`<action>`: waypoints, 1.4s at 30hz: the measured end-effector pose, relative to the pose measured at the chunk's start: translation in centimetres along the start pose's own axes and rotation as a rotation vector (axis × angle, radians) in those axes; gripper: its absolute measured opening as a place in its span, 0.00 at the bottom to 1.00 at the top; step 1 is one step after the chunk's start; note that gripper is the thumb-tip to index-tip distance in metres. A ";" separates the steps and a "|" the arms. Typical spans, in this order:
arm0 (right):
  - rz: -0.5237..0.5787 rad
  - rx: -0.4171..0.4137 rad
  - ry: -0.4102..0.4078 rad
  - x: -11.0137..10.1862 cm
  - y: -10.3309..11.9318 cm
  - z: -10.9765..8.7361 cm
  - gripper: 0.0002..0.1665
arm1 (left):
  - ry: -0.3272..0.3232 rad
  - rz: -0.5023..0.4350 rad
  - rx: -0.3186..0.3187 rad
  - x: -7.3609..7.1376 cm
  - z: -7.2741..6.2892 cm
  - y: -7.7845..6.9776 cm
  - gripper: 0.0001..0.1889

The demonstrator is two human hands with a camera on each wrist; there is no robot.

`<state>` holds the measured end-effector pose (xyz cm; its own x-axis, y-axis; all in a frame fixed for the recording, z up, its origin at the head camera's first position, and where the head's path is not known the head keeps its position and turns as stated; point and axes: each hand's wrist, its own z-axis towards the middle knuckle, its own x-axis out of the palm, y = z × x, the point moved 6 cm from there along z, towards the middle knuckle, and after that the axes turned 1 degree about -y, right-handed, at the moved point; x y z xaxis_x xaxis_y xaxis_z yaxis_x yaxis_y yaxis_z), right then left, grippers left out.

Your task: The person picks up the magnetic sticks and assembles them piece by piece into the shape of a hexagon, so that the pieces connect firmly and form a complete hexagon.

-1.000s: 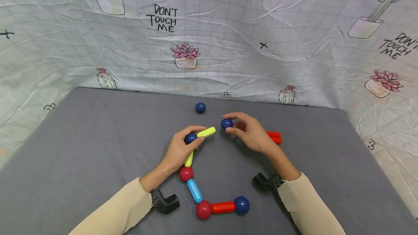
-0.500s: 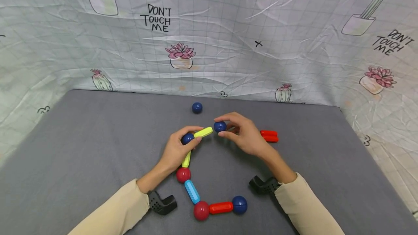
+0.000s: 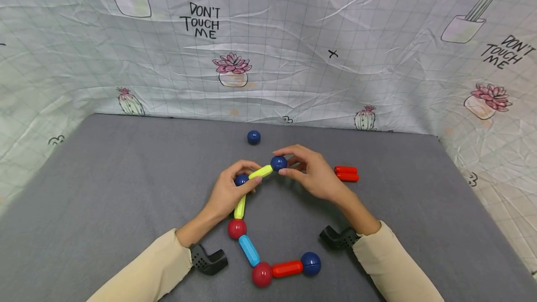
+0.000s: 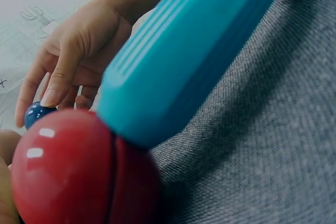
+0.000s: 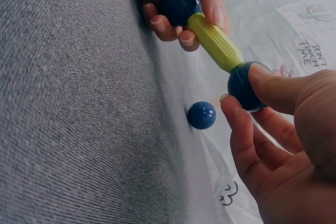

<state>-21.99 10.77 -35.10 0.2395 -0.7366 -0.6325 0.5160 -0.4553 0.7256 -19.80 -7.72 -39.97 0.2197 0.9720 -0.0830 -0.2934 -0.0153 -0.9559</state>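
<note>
My left hand (image 3: 226, 192) grips a blue ball (image 3: 241, 180) together with one end of a yellow-green toy building rod (image 3: 261, 171). Thumb and fingers of my right hand (image 3: 314, 174) pinch a second blue ball (image 5: 242, 85), which touches that rod's free end. From the left-hand ball a second yellow-green rod (image 3: 239, 208) runs down to a red ball (image 3: 237, 229). There the chain continues through a light blue rod (image 3: 249, 250), another red ball (image 3: 262, 274) and a red rod (image 3: 287, 269), ending at a blue ball (image 3: 311, 264).
A loose blue ball (image 3: 253, 137) sits near the back of the grey table surface (image 3: 147, 167). Two red rods (image 3: 347, 174) lie side by side beyond my right hand. Behind the table hangs a printed cloth (image 3: 289, 73).
My right hand has moved left, bringing its blue ball from a gap away to contact with the yellow-green rod's end. My left hand keeps its grip.
</note>
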 end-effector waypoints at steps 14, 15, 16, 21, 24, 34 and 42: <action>0.085 0.037 0.075 1.0 -0.3 0.0 0.20 | 0.186 -0.176 -0.042 0.6 0.1 -0.1 0.23; 0.089 0.042 0.078 0.9 -0.2 -0.1 0.20 | 0.189 -0.177 -0.042 0.7 0.0 -0.1 0.23; 0.093 0.047 0.080 0.9 -0.2 -0.1 0.20 | 0.190 -0.179 -0.040 0.7 0.0 0.0 0.23; 0.072 0.069 0.056 -0.8 -0.1 -0.8 0.20 | 0.132 -0.142 0.013 0.5 0.1 -0.1 0.24; 0.026 0.076 0.029 -2.4 -0.2 -1.9 0.19 | 0.083 -0.108 0.055 0.3 0.1 -0.2 0.24; 0.028 -0.077 0.205 -1.6 1.2 -8.6 0.19 | 0.053 -0.077 0.064 0.1 0.3 -0.1 0.24; 0.127 -0.166 0.385 0.5 2.8 -11.7 0.25 | 0.081 -0.066 0.052 0.4 0.3 -0.2 0.24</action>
<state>-10.83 14.98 -36.53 0.5822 -0.5274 -0.6188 0.5804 -0.2634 0.7705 -19.92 -7.25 -39.78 0.3138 0.9484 -0.0449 -0.3230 0.0621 -0.9443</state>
